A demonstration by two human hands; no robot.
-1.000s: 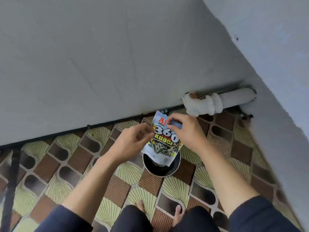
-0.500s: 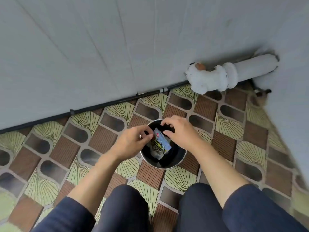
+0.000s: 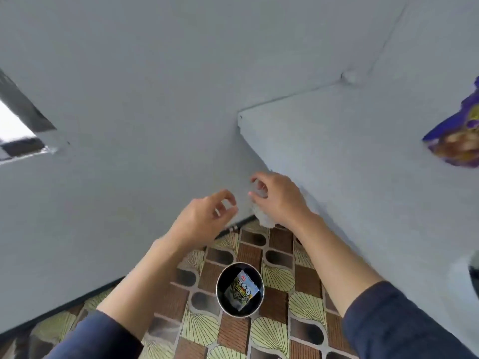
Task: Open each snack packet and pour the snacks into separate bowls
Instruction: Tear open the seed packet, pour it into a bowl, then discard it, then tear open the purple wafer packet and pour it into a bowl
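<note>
A small round metal container (image 3: 220, 301) with a dark inside stands on the patterned floor. A crumpled seed packet (image 3: 241, 290) printed with "360" lies inside it. My left hand (image 3: 204, 216) and my right hand (image 3: 278, 199) are raised above the floor in front of the grey wall. Both hold nothing, fingers loosely curled. A purple snack packet (image 3: 458, 136) lies on the grey ledge at the far right, cut off by the frame edge.
A grey ledge (image 3: 363, 151) runs along the right, above the tiled floor (image 3: 280, 286). A white pipe fitting (image 3: 264, 220) shows partly behind my right hand. A dark round object (image 3: 474, 278) sits at the right edge. A window opening (image 3: 15, 130) is at the left.
Both hands let go of the seed packet, which now lies in the container. They rose away from it, and the view tilted up, so the ledge and the purple packet came into sight.
</note>
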